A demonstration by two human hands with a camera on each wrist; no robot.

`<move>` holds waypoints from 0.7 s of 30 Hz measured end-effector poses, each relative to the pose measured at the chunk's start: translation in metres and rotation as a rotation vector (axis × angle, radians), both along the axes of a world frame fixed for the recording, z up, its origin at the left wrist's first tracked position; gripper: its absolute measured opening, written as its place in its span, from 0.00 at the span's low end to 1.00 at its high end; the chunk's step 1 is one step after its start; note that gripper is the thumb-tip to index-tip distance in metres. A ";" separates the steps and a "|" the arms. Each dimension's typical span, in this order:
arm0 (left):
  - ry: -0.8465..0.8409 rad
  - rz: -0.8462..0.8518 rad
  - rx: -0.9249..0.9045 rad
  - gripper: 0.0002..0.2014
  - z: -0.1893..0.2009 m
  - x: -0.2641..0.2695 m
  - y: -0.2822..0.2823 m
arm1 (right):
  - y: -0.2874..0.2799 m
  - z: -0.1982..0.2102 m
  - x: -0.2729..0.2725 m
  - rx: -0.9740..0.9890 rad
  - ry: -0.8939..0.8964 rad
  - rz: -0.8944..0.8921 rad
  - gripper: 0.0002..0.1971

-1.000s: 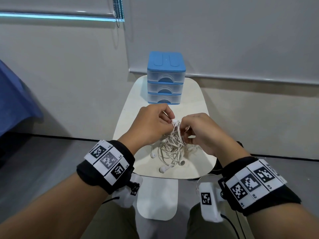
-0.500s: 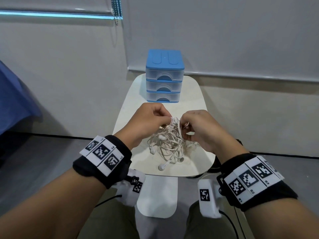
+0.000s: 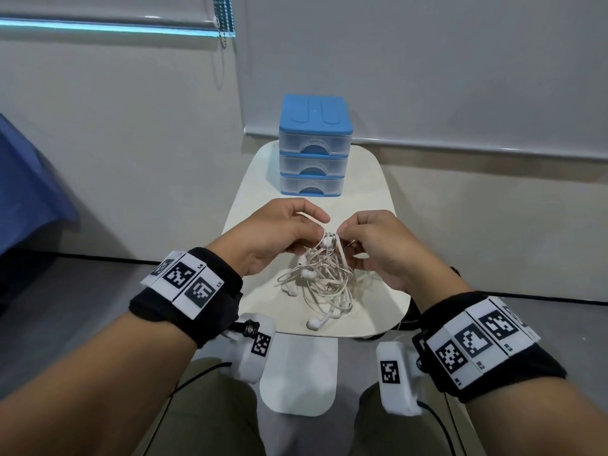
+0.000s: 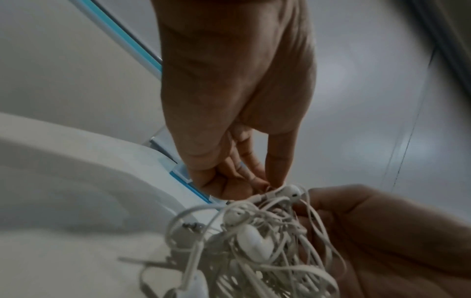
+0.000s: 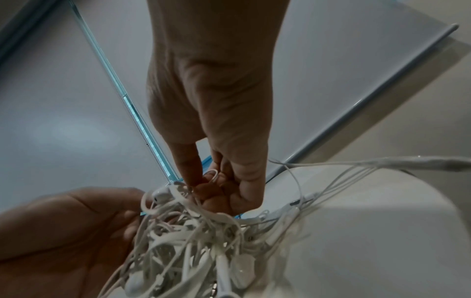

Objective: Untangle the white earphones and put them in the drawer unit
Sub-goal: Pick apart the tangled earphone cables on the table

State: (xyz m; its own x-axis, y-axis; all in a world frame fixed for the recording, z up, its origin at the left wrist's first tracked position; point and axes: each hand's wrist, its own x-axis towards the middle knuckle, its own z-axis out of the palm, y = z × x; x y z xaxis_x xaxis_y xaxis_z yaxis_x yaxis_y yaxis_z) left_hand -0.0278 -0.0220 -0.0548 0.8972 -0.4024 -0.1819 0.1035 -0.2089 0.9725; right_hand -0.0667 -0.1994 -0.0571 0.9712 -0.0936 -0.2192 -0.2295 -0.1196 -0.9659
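Your left hand (image 3: 283, 238) and right hand (image 3: 378, 248) pinched the tangled earphones (image 3: 320, 278) at centre frame. The drawer unit (image 3: 314, 153) stood closed above them.

Probably an office: roller blind (image 3: 427, 60), bare grey floor (image 3: 82, 307).

Grey wall (image 3: 131, 133), roller blind (image 3: 427, 70), perhaps vinyl floor (image 3: 65, 307).

Head cam downward; wrist cams close-up
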 end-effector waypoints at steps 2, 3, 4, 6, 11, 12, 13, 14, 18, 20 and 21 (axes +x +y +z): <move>0.016 -0.010 -0.036 0.13 -0.001 0.001 0.000 | -0.002 0.000 0.000 0.013 0.000 0.001 0.05; 0.013 -0.008 -0.049 0.13 -0.001 0.001 0.001 | -0.002 0.001 0.000 0.014 0.000 0.001 0.05; 0.001 -0.008 -0.047 0.14 -0.001 0.001 0.001 | -0.003 0.001 0.000 0.012 0.000 -0.002 0.05; -0.061 -0.034 0.036 0.16 0.000 0.001 0.003 | -0.004 0.001 0.001 0.010 -0.008 -0.027 0.05; -0.195 -0.198 0.299 0.24 0.011 -0.005 0.000 | -0.006 0.001 0.003 0.027 -0.033 -0.097 0.06; -0.196 -0.209 0.305 0.23 0.014 -0.005 -0.002 | -0.006 0.001 0.004 0.018 -0.037 -0.089 0.07; -0.201 -0.208 0.301 0.20 0.016 -0.005 -0.003 | -0.006 0.001 0.003 0.013 -0.040 -0.078 0.07; -0.216 -0.201 0.294 0.17 0.017 -0.005 -0.004 | -0.007 0.002 0.003 0.010 -0.043 -0.066 0.07; -0.296 -0.215 0.284 0.06 0.015 -0.003 -0.002 | -0.009 0.005 0.004 -0.015 -0.060 -0.038 0.10; -0.335 -0.201 0.310 0.07 0.014 -0.003 0.000 | -0.008 0.005 0.005 -0.036 -0.064 -0.035 0.11; -0.354 -0.183 0.314 0.08 0.013 -0.002 0.001 | -0.008 0.006 0.005 -0.047 -0.062 -0.040 0.11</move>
